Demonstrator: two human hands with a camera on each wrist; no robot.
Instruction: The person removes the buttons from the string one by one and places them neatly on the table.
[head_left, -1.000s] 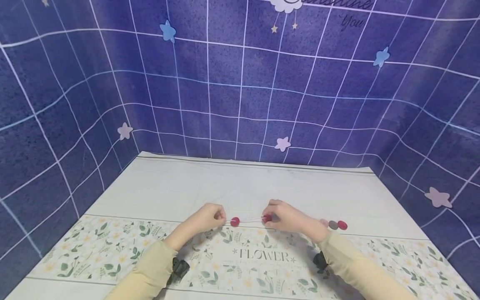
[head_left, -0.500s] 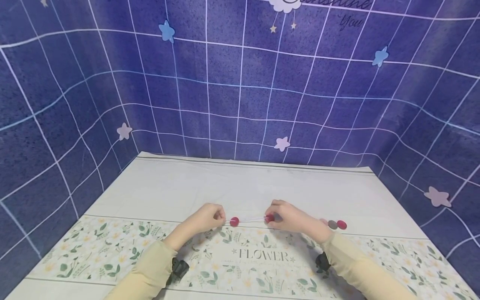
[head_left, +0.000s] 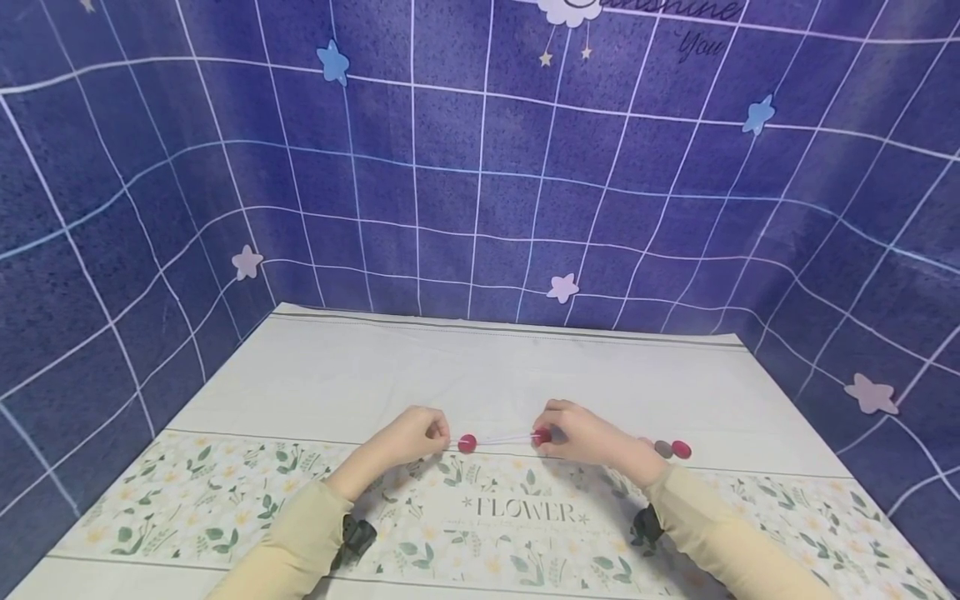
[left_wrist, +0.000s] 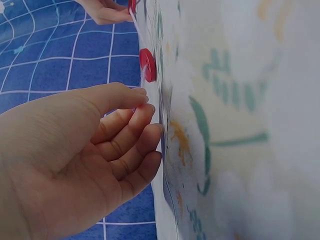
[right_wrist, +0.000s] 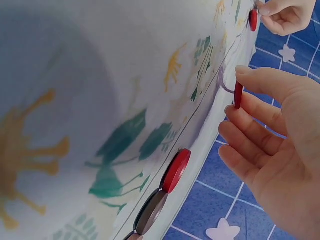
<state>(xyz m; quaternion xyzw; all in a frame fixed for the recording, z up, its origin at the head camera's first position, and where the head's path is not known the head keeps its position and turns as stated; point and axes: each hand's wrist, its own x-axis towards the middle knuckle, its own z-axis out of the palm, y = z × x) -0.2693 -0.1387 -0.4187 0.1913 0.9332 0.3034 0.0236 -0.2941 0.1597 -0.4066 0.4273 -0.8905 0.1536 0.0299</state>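
A thin pale cord (head_left: 502, 440) runs between the two hands, low over the table. Its left end is pinched between thumb and fingertips of my left hand (head_left: 416, 435). Close beside those fingertips a round red button (head_left: 467, 443) sits on the cord; the left wrist view shows this button (left_wrist: 148, 65) standing nearly on edge. My right hand (head_left: 576, 433) pinches a second red button (right_wrist: 238, 95) by its rim, between thumb and fingers. From that button a curved piece of cord (right_wrist: 226, 89) comes off toward the cloth.
Right of my right hand lie a red button (head_left: 681, 450), a grey-brown button (head_left: 663, 449) and a pinkish one (head_left: 646, 443) partly behind the wrist, in a row. A flower-printed cloth (head_left: 525, 550) covers the table. Behind it hangs a blue grid-patterned curtain (head_left: 450, 200).
My right hand has shifted slightly to the right with its red button, widening the gap to the other threaded button. The left hand stays nearly still.
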